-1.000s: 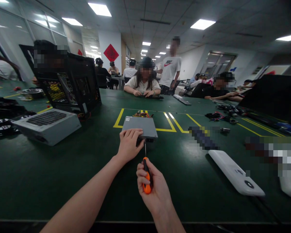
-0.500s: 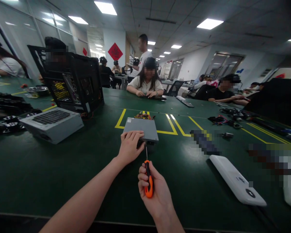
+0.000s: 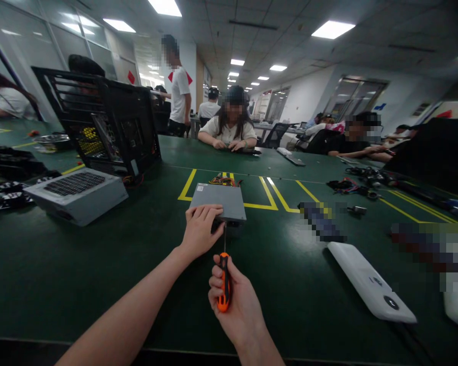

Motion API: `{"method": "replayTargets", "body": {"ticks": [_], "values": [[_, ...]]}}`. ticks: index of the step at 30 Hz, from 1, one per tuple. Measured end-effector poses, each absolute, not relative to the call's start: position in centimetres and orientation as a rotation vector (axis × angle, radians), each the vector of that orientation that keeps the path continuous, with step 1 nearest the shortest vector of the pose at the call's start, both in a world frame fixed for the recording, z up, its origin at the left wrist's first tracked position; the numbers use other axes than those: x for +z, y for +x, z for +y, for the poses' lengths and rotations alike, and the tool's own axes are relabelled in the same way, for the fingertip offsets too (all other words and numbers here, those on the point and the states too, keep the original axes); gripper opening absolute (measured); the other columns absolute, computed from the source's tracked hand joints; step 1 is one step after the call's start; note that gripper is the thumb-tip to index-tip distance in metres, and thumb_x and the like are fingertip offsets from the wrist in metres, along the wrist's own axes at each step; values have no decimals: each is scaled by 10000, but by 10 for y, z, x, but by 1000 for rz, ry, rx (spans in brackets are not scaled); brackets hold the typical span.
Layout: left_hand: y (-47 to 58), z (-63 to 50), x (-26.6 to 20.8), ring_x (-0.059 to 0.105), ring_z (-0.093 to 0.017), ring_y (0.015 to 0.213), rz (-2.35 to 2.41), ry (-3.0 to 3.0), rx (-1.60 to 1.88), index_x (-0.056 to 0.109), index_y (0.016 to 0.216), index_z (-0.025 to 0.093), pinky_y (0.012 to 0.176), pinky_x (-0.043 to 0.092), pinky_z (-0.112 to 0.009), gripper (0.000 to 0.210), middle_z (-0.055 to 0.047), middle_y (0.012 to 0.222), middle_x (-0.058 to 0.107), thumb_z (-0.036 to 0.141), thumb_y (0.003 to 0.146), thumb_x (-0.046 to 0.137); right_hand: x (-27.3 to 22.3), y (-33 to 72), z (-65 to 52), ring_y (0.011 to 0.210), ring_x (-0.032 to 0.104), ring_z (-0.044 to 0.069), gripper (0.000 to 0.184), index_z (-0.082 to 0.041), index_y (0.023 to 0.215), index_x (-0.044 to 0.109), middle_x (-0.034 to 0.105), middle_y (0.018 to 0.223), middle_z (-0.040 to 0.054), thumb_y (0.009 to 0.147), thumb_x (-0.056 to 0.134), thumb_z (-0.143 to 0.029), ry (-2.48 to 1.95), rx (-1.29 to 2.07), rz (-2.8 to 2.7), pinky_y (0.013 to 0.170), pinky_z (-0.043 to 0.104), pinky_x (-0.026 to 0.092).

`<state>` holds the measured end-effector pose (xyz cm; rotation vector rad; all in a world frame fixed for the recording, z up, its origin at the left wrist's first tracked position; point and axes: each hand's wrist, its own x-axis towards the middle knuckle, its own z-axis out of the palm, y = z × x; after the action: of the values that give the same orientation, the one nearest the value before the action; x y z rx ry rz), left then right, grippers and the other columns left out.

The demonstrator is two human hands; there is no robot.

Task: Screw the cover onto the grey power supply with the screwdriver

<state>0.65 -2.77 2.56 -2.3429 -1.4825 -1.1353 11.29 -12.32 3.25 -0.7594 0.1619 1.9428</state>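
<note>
A grey metal computer power supply lies on the green table in front of me, a bundle of coloured cables at its far side. My left hand grips its near left edge, fingers on the top face and thumb low at the front. In my right hand is a screwdriver with an orange and black handle. Its thin shaft points away from me to the front face of the power supply, beside my left thumb. The tip is hidden in the shadow there.
A second power supply sits at the left, before an open black computer case. Toward the right lie a white oblong device and a heap of dark cables. Across the table a person sits working with both hands.
The screwdriver's handle has swung slightly left with my right hand, so the shaft stands straighter to the front face. My left hand keeps its hold. In the background a standing person has moved left.
</note>
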Motion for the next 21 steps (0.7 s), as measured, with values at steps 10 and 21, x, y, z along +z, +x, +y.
{"method": "replayTargets", "body": {"ticks": [10, 21], "values": [[6, -27, 24, 490, -215, 1044, -1470, -2334, -1139, 520, 998, 231, 884, 266, -402, 215, -27, 1142, 586, 254, 785, 537, 31, 110, -127, 431, 396, 17, 199, -86, 890, 549, 498, 611, -6, 889, 416, -232, -757, 1881, 192, 363, 90, 329], [6, -27, 23, 488, -218, 1043, -1465, -2331, -1140, 516, 998, 230, 886, 261, -407, 214, -27, 1145, 585, 255, 786, 536, 34, 108, -126, 432, 395, 23, 229, -85, 857, 552, 481, 596, -6, 895, 392, -245, -738, 1930, 203, 362, 93, 326]]}}
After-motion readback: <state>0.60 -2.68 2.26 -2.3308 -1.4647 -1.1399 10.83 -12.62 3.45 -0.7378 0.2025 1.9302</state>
